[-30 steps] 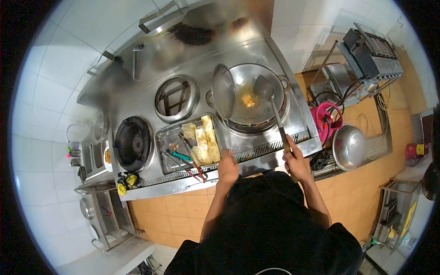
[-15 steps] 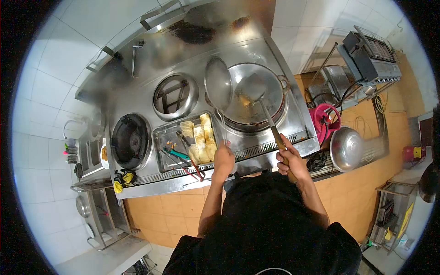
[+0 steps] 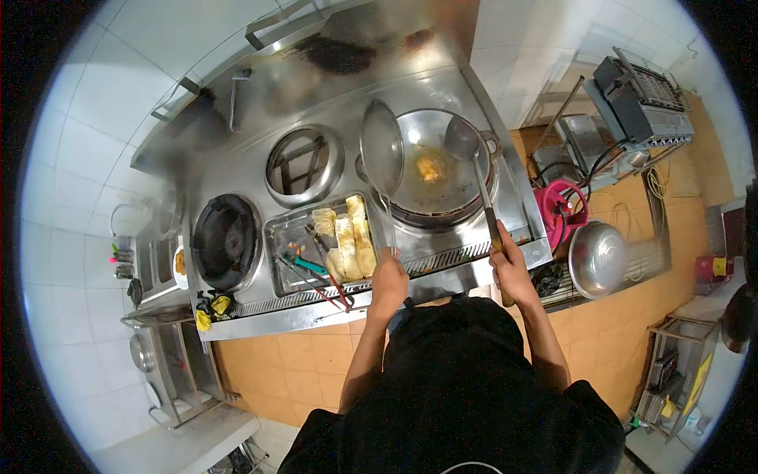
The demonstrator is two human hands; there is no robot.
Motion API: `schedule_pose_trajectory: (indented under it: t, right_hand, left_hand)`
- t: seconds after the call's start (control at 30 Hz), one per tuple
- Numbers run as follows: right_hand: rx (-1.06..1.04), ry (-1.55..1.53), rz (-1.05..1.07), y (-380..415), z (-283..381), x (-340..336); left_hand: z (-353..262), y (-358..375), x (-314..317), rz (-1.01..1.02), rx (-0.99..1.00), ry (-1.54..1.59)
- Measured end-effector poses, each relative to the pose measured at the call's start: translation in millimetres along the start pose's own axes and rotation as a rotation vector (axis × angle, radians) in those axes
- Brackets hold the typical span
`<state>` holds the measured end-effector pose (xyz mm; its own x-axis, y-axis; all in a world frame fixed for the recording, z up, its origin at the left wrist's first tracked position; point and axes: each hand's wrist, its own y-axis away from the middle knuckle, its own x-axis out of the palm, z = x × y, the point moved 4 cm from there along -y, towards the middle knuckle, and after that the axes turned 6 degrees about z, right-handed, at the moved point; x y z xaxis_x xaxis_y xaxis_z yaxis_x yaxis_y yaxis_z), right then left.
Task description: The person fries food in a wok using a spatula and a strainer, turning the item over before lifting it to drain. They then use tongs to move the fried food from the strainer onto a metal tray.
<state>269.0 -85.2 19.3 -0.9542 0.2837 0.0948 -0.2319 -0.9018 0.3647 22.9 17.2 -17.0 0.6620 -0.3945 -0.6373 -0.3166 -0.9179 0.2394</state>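
My left hand (image 3: 390, 286) is closed on the handle of a round strainer (image 3: 380, 148), which is tilted over the left side of a large wok (image 3: 418, 197). My right hand (image 3: 512, 267) grips the long handle of a ladle (image 3: 461, 138); its bowl is at the wok's right inner side. A golden piece of food (image 3: 429, 168) lies in liquid at the middle of the wok. Left of my left hand, a metal tray (image 3: 276, 237) holds pale yellow folded pieces (image 3: 345, 245) and tongs with teal and red handles.
An empty burner ring (image 3: 305, 166) and a black burner (image 3: 226, 242) are at the left of the steel stove. To the right are a pink stool-like object (image 3: 559, 212), a large metal bowl (image 3: 598, 259) and a grill unit (image 3: 643, 103). Shelving (image 3: 675, 363) stands at the lower right.
The ladle's bowl has moved right, from near the food to the wok's right side. My right hand has shifted slightly right and up. The golden food shows more clearly.
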Motion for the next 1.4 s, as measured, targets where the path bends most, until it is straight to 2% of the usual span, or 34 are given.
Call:
schedule_pose_trajectory:
  t: [0.07, 0.13, 0.2, 0.27, 0.33, 0.4, 0.5, 0.73, 0.83, 0.93, 1.03, 1.13, 1.4]
  right_hand:
    - [0.035, 0.096, -0.001, -2.6, -7.6, 1.0]
    - [0.042, 0.066, 0.014, -4.7, -11.0, 4.4]
    - [0.149, -0.084, 0.06, -1.8, -13.2, 12.2]
    - [0.169, -0.156, 0.068, 1.1, -4.8, 21.0]
    - [0.346, -0.385, 0.077, 4.6, 4.2, 28.0]
    - [0.371, -0.454, 0.083, 8.1, 8.1, 30.6]
    - [0.399, -0.516, 0.101, 14.9, 14.0, 34.7]
    - [0.341, -0.462, 0.129, 31.0, 17.5, 43.3]
    - [0.317, -0.404, 0.134, 39.3, 18.3, 45.9]
    - [0.305, -0.366, 0.135, 42.2, 17.9, 48.4]
    - [0.294, -0.362, 0.158, 41.9, 9.7, 48.9]
    - [0.278, -0.375, 0.183, 41.0, 9.1, 50.1]
    - [0.091, -0.168, 0.025, 22.0, 20.4, 14.0]
  left_hand:
    - [-7.8, 3.3, 4.1, 0.009, -0.01, -0.041]
    - [-3.9, 0.9, 10.3, 0.043, -0.021, -0.039]
    - [-5.2, 1.2, 15.2, 0.048, -0.038, -0.066]
    - [-6.7, 1.9, 16.9, 0.071, -0.026, -0.07]
    - [-5.6, 0.8, 17.7, 0.083, -0.018, -0.073]
    - [-5.3, -0.9, 17.5, 0.077, 0.035, -0.038]
    - [-5.4, -4.6, 12.6, 0.072, -0.015, -0.052]
    - [4.8, -21.8, -2.5, 0.035, 0.08, -0.035]
    - [-1.6, -27.1, -14.6, 0.086, -0.002, -0.092]
    - [2.5, -36.9, -19.3, 0.021, 0.055, -0.042]
    - [-4.4, -43.8, -30.9, 0.068, -0.018, -0.062]
    - [3.5, -50.3, -35.2, 0.059, 0.019, 0.02]
    - [8.0, -27.3, -29.3, -0.016, 0.096, 0.042]
